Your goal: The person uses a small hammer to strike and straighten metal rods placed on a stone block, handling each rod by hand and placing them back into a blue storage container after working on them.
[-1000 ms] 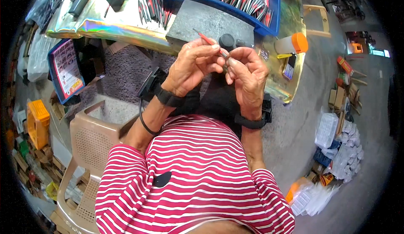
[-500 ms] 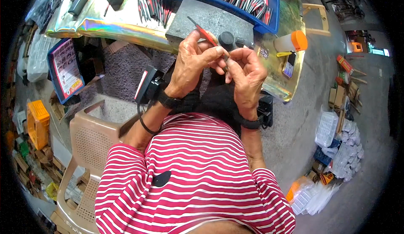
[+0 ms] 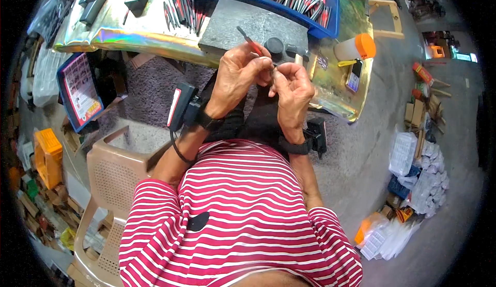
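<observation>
In front of my chest, my left hand [image 3: 233, 79] is closed around a slim red-and-black pen-like tool [image 3: 250, 41], whose dark tip points up and to the left. My right hand [image 3: 293, 95] pinches close to the tool's lower end, fingertips almost meeting those of the left. What the right fingers hold is too small and covered to make out. Just beyond both hands lies a grey stone slab [image 3: 230, 22] on the table edge, with a round black cap-like piece [image 3: 274, 45] and a smaller dark block on it.
A blue tray [image 3: 335, 9] full of similar red-and-black tools stands behind the slab; a loose pile [image 3: 181, 12] lies left of it. An orange-lidded bottle [image 3: 356, 47] and a phone-like device [image 3: 354, 76] are at right. A beige plastic chair [image 3: 116, 171] stands at my left.
My right hand has shifted left and slightly toward me, closer to the left hand. The tool has sunk deeper among the left fingers, with less of its red part showing.
</observation>
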Demonstrator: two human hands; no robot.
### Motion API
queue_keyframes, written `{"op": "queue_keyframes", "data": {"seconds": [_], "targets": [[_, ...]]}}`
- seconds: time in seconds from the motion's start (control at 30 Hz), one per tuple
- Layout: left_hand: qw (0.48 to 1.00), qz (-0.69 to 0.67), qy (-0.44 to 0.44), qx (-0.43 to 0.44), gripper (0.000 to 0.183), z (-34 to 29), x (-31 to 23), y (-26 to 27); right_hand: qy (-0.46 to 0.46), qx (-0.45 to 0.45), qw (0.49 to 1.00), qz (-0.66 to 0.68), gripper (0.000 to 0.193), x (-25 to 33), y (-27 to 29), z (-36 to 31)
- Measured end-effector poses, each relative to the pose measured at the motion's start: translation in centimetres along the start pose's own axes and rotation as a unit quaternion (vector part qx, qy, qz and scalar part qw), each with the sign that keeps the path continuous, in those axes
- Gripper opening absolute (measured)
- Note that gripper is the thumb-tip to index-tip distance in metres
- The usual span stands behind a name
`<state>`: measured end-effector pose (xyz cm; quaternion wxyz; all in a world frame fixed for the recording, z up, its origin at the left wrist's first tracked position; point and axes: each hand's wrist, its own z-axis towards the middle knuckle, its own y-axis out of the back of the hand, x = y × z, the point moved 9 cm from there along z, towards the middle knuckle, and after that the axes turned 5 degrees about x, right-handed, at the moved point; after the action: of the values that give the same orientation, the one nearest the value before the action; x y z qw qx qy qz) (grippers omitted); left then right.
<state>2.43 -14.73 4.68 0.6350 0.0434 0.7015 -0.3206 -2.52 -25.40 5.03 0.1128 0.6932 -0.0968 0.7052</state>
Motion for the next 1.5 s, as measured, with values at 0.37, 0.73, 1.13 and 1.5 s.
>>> {"op": "queue_keyframes", "data": {"seconds": [0.37, 0.73, 1.13, 1.5], "targets": [[0.982, 0.146, -0.08, -0.086, 0.003, 3.8, 0.3, 0.9, -0.003, 0.003, 0.996, 0.084, 0.017, -1.5, 1.8, 1.7], [0.974, 0.198, -0.081, -0.08, 0.003, 5.7, 1.5, 1.2, -0.056, -0.085, 0.992, 0.081, 0.016, -3.3, 8.6, -0.7], [0.968, 0.225, -0.079, -0.075, 0.003, 5.8, 1.5, 1.3, -0.091, -0.085, 0.989, 0.085, 0.013, -5.7, 9.1, -1.1], [0.97, 0.217, -0.082, -0.077, 0.002, 5.7, 1.3, 1.2, -0.104, -0.082, 0.99, 0.045, 0.014, -6.4, 8.9, -1.1]]}}
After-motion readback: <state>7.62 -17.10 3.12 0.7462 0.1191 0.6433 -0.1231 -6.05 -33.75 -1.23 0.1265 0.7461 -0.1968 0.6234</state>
